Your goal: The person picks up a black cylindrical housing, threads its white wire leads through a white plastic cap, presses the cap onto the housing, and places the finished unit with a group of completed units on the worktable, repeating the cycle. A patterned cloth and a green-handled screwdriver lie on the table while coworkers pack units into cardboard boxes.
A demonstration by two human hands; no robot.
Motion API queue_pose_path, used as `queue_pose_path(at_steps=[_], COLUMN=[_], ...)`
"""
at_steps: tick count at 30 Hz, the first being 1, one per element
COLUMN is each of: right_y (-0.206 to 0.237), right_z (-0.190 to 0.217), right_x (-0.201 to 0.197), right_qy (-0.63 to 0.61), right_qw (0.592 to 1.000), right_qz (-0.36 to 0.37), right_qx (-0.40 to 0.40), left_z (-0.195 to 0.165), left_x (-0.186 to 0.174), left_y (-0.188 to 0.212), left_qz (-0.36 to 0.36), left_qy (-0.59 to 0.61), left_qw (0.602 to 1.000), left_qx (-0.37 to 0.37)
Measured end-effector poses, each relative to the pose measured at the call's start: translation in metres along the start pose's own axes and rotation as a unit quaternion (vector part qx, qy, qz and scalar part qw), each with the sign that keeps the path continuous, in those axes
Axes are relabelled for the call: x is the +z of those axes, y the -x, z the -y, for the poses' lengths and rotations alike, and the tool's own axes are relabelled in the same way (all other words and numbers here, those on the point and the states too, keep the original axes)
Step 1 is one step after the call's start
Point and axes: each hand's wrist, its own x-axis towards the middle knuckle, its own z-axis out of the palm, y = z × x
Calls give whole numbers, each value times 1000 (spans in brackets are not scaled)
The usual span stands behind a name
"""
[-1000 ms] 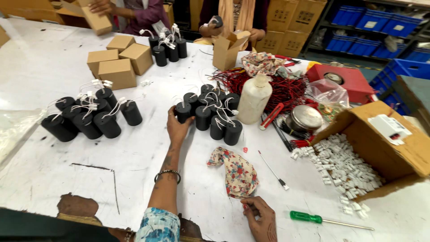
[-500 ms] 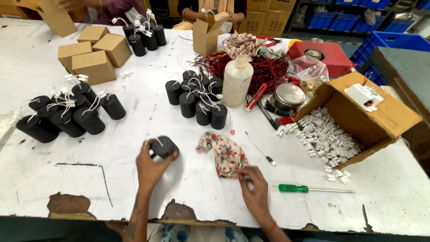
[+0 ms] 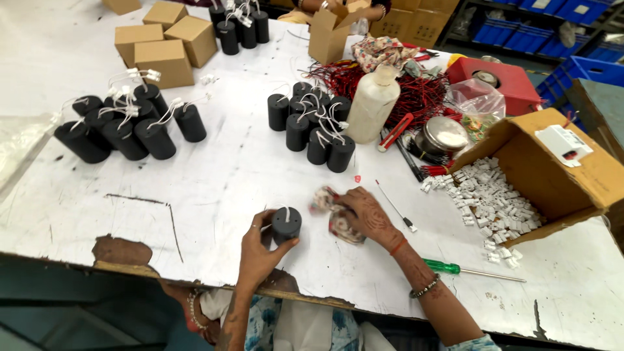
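Observation:
My left hand [image 3: 260,250] grips a black cylinder [image 3: 286,223] with a short white wire on top, held upright near the front edge of the white table [image 3: 214,188]. Beside it, my right hand [image 3: 367,214] is closed on a crumpled floral cloth [image 3: 328,207] that lies on the table. A cluster of several more black cylinders [image 3: 312,127] with white wires stands further back, in the middle of the table.
Another group of black cylinders [image 3: 123,127] stands at the left, small cardboard boxes [image 3: 166,45] behind it. A white bottle [image 3: 374,104], red wires [image 3: 422,91], a metal tin [image 3: 443,135], an open carton of white connectors [image 3: 539,169] and a green screwdriver [image 3: 448,266] lie to the right.
My left hand has drawn the black cylinder closer to the front edge and set it upright. My right hand moved onto the floral cloth and closed on it.

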Motion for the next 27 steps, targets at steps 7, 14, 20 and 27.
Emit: queue_pose_path(at_steps=[7,14,20,27], right_y=[37,57,63,63], right_z=[5,45,93,89], right_x=[-32,-28,36,37], right_qy=[-32,-88,-118,-141], right_qw=[962,930,959,973], right_qz=[-264,-317,-258,-179], right_qx=[60,163,-17,-25], left_z=[6,-6,-39,-42], left_x=[4,51,37,12], left_y=[8,17,21,22], left_qz=[37,-3,103,144], left_qy=[102,253,24,-59], left_qw=[994,958,993,987], left_qx=[-7,-135,-50,36])
